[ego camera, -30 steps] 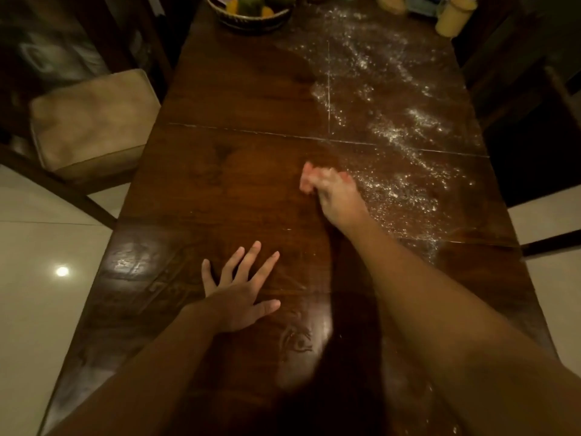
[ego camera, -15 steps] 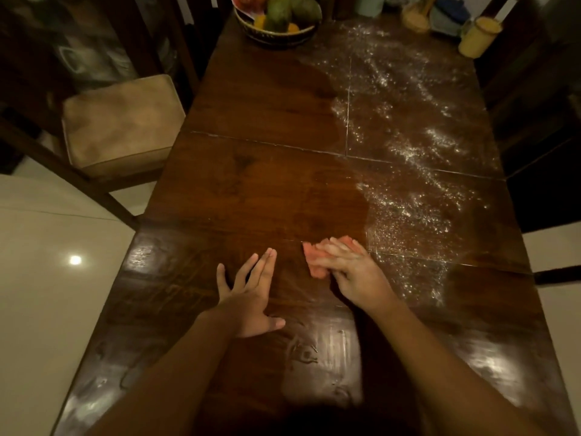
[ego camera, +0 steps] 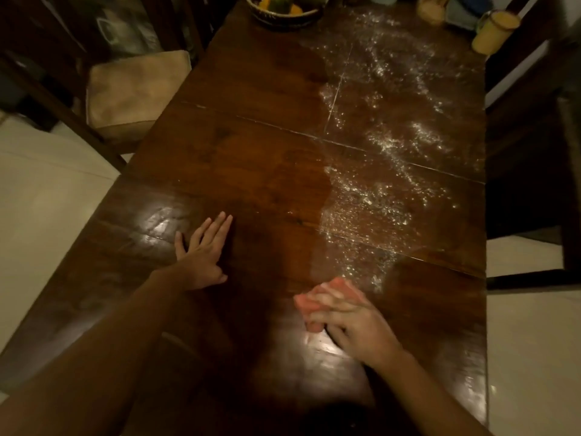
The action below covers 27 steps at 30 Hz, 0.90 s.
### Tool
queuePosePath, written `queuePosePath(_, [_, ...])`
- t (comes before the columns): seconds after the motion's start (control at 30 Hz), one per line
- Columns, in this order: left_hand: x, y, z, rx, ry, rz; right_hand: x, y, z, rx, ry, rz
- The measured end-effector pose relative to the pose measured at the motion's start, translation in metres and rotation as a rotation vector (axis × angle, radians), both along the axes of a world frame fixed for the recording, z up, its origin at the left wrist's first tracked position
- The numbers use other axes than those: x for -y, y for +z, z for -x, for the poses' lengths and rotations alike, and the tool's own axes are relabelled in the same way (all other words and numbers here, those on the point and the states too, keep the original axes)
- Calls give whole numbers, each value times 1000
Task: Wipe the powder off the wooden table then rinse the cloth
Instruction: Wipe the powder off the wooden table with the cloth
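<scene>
Pressing a pink cloth (ego camera: 309,299) onto the near tabletop (ego camera: 251,158), the right hand (ego camera: 355,325) is lying blurred with fingers stretched over it, while the left hand (ego camera: 201,256) is resting flat, fingers straight, and white powder (ego camera: 377,143) is covering the far right side beyond.

The pink cloth (ego camera: 302,305) lies flattened on the wooden table (ego camera: 251,143) under the fingers of the right hand (ego camera: 355,322); its edges are blurred. White powder (ego camera: 377,196) is scattered in specks and streaks from just beyond that hand to the table's far end. Ahead of the left hand (ego camera: 201,251), the tabletop is dark, glossy brown wood crossed by seams.
</scene>
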<state>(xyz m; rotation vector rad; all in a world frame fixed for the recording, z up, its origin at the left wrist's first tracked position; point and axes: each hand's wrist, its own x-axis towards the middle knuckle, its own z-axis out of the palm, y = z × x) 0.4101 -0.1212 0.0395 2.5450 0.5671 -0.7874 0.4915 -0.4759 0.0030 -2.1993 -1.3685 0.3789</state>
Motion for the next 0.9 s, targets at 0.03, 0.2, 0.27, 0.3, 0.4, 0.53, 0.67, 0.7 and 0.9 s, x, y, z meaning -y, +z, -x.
queuePosePath(0.03, [11,1,-1,-3,46,6,19,0,-9,9,-130,-4])
queuePosePath(0.2, [87,2,1,51,255,2,26,-2,13,-41,-560,47])
queuePosePath(0.27, [120,-5,8,59,241,-35,39,-4,22,-15,-242,57])
queuePosePath(0.3, [136,-8,11,56,216,-43,54,-4,15,22,-88,56])
queuePosePath(0.4, [175,-14,14,8,124,-65,96,-3,-32,127,-58,73])
queuePosePath(0.53, [189,-11,10,-31,122,-61,88,0,-66,22,-626,106])
queuePosePath(0.67, [185,-10,8,-58,142,-27,56,1,-36,5,-441,78])
queuePosePath(0.7, [184,-10,7,-61,147,-23,62,0,-28,-4,-251,46])
queuePosePath(0.9, [182,-10,6,-49,159,9,139,-1,-56,6,-156,23])
